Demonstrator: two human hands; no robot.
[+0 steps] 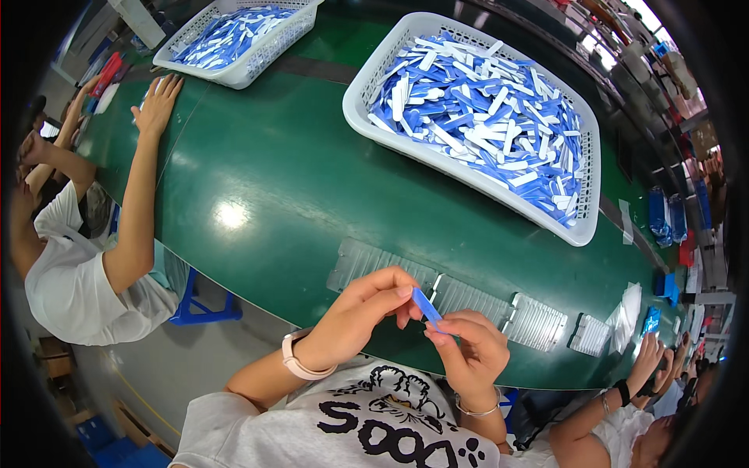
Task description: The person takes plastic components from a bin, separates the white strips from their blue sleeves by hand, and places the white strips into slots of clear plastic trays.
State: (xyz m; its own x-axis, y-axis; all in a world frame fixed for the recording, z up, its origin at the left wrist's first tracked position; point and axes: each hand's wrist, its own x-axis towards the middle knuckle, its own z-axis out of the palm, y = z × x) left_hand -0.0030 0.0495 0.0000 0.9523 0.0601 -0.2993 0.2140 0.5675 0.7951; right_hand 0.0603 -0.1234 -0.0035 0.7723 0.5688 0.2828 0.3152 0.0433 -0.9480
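Observation:
A small flat blue strip (427, 306) is held up between my two hands, above the near edge of the green table. My left hand (363, 312) pinches its upper end between thumb and fingers. The fingertips of my right hand (472, 351) close on its lower end. Just beyond my hands lies a row of clear ridged plastic trays (468, 300), partly covered by them. Farther back stands a white basket (355, 109) heaped with loose blue and white strips (484, 117) of similar shape.
Another white basket (243, 76) of strips stands at the far left. A co-worker's hand (158, 101) rests on the table there, with a blue stool (204, 304) nearby. Crumpled clear film (624, 318) and a smaller ridged tray (590, 335) lie at right, near other workers' hands (647, 363).

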